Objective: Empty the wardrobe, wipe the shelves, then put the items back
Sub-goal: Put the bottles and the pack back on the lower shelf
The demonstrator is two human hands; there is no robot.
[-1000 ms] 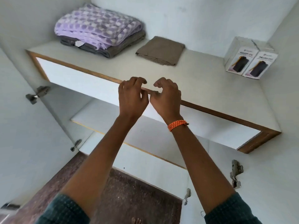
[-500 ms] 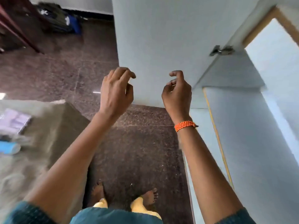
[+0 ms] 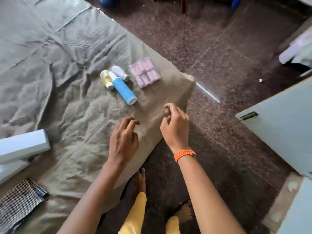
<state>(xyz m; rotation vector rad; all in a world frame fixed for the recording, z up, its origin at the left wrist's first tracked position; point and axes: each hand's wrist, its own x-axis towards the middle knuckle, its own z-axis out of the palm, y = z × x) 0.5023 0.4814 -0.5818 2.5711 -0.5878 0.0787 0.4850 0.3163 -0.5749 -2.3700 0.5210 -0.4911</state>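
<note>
Fingers of both hands are seen loosely curled and apart, with nothing held: the left hand (image 3: 124, 141) is poised over the near corner of the bed (image 3: 50, 73), and the right hand (image 3: 174, 125) hangs just past the bed's edge, above the floor (image 3: 219, 48). An orange braided band (image 3: 184, 154) is worn on the right wrist.

One second earlier, both hands were held at the front edge of a wardrobe shelf on which folded blankets, a folded brown cloth and two boxes lay. The view has since been swung away to the bed. It is judged that an item is to be collected here for return to the shelves.

Small items are laid out on the bed's drab cover: a blue bottle (image 3: 125, 91), a yellow bottle (image 3: 106, 79), a white bottle (image 3: 120, 73) and a clear compartment case (image 3: 145, 71), all close together. A white box (image 3: 22, 146) and a checked cloth (image 3: 18, 201) lie at the near left. An open wardrobe door (image 3: 283, 132) is seen at the right.

No brand, label or writing can be read; the picture is blurred.
</note>
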